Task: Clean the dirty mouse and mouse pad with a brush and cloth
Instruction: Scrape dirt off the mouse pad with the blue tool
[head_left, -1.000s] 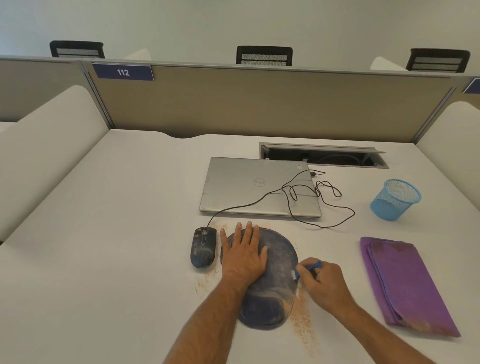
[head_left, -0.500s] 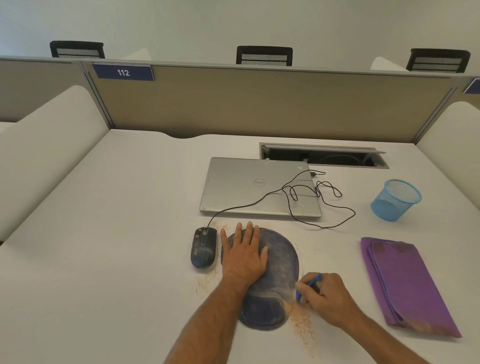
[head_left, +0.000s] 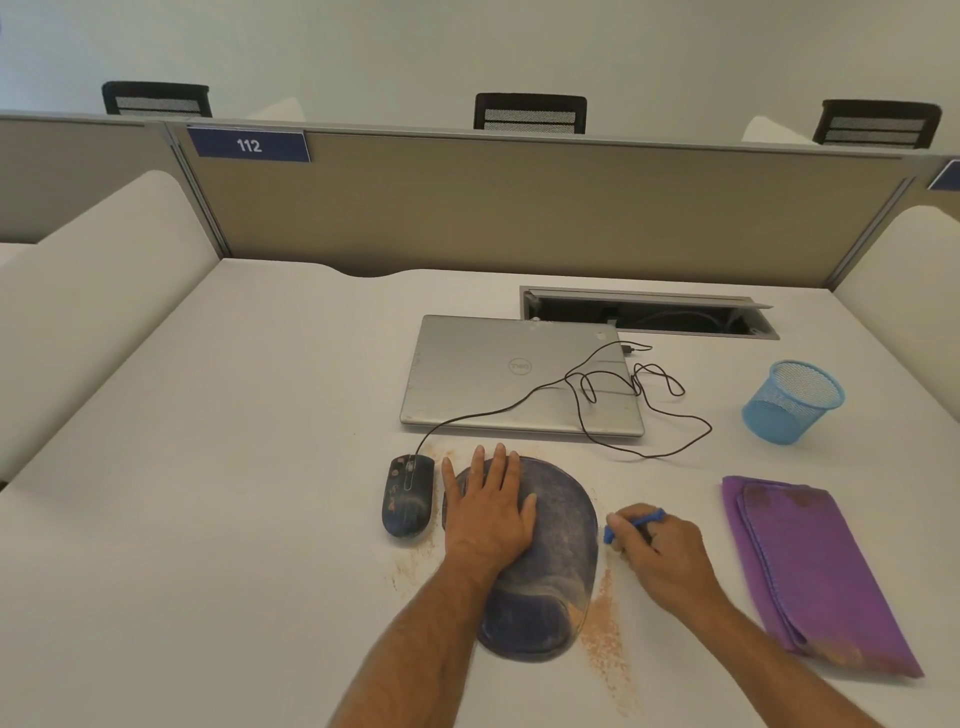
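Your left hand (head_left: 488, 512) flat, fingers straight on the mouse pad (head_left: 558, 561), your right hand (head_left: 660, 553) gripping the blue brush (head_left: 631, 524) just beside its edge

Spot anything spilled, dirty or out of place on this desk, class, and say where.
Orange-brown dust lies spilled on the desk either side of the mouse pad. The mouse is grimy, and the purple cloth is stained at its near corner.
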